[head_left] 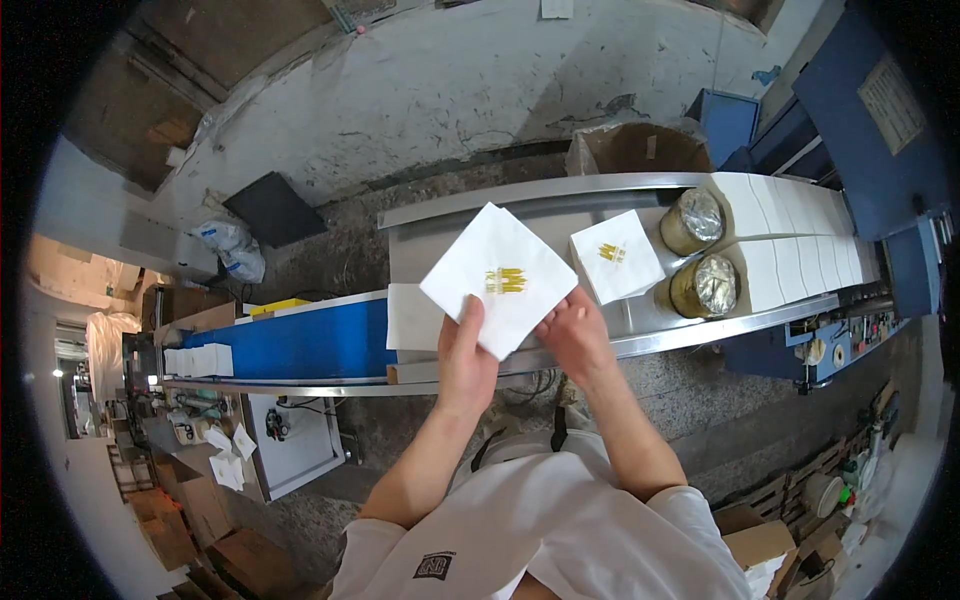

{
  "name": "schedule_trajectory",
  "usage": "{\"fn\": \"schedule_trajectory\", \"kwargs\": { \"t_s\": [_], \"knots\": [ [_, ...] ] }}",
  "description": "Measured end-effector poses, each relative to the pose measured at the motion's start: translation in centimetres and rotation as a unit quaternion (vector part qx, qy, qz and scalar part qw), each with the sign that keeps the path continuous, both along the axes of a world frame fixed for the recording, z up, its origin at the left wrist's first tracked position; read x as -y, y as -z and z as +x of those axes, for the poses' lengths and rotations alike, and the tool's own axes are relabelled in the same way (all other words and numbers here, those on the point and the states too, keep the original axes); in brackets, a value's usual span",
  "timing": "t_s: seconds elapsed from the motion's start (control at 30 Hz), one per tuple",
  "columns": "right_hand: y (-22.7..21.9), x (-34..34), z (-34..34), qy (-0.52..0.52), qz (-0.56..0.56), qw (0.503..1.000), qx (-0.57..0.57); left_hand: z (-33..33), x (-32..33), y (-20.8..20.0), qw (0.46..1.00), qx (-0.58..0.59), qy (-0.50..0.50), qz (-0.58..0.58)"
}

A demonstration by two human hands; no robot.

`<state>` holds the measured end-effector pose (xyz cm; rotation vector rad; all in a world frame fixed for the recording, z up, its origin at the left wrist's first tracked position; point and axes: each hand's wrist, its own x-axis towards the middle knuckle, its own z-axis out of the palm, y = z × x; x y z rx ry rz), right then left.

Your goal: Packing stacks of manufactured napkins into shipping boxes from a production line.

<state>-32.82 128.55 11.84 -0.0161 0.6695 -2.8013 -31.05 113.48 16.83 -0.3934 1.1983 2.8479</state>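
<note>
Between my hands a stack of white square paper napkins with a gold print is held above the metal table, one corner pointing toward me. My left hand grips its near left edge, thumb on top and fingers hidden below. My right hand is closed at the near right edge, its fingers curled against the napkins and partly out of sight. Just to the right, another napkin stack with the same gold print lies on the table. A plain white stack or sheet lies behind my left hand.
Two foil-topped cylinders stand before a long row of white napkins leading to a blue machine. Leftward runs a blue conveyor belt with white stacks at its end. A cardboard box stands behind the table.
</note>
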Motion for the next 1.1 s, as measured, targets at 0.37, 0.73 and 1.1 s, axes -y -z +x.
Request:
{"fn": "schedule_trajectory", "kwargs": {
  "t_s": [0.37, 0.73, 1.1],
  "knots": [
    [-4.5, -2.1, -1.0, -0.024, 0.267, 0.963, 0.018, -0.4, 5.9, 0.7, 0.981, -0.021, 0.18, -0.076],
    [-4.1, -2.3, 0.0, -0.063, 0.287, 0.955, -0.039, -0.4, 4.6, 2.1, 0.965, 0.108, 0.194, -0.142],
    [-3.1, -2.1, 0.5, -0.041, 0.247, 0.967, -0.038, 0.2, 3.3, 2.4, 0.98, 0.076, 0.177, -0.057]
  ]
}}
